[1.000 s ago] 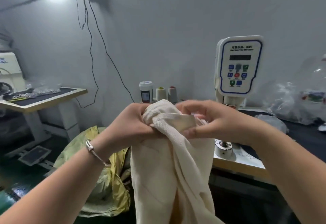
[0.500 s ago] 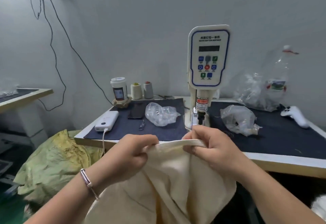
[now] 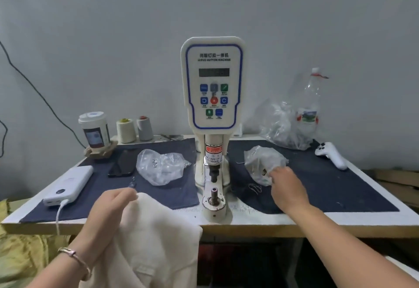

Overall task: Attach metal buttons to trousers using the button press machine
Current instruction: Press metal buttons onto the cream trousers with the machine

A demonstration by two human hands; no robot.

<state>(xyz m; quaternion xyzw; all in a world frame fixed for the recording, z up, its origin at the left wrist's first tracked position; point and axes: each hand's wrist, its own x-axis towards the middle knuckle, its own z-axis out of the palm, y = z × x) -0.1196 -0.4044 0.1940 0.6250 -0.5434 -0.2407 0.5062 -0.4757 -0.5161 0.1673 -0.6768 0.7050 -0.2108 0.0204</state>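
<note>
Both forearms are bare, with no sleeves in view. The left wrist carries a thin metal bangle [image 3: 76, 259], silvery with a pinkish sheen, sitting loosely across the wrist just behind the left hand [image 3: 111, 210]. The right hand [image 3: 288, 190] and its wrist wear nothing; no rings are visible on either hand

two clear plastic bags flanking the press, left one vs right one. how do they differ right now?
The left bag lies untouched on the dark mat, left of the button press machine; the right bag lies right of it with the right hand reaching into it. The left bag is spread flatter and wider; the right bag is bunched taller. Both are crumpled, clear plastic, contents hard to make out.
</note>
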